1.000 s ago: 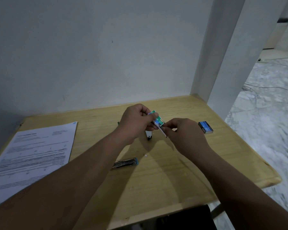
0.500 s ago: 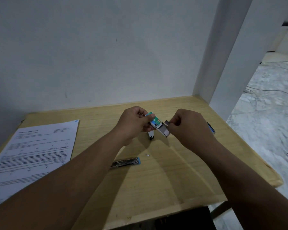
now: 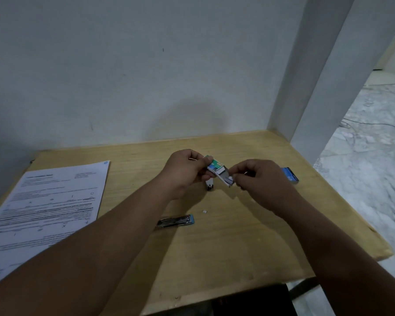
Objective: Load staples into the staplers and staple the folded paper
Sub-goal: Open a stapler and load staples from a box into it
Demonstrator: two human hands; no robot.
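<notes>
Tray slid further from staple box (image 3: pixel 215 166), between hands.

One head-worn wide-angle view looks forward and down across the table (image 3: pixel 226 258). It faces the far wall (image 3: pixel 123 76), close above both forearms.

Staple box held open over the bench
Left hand (image 3: pixel 184 172) grips the staple box (image 3: pixel 215 167); right hand (image 3: pixel 261 181) pinches its slid-out tray (image 3: pixel 226 179).

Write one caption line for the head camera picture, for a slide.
Left hand holds a small staple box while right hand pulls its inner tray out above a wooden table.
</notes>
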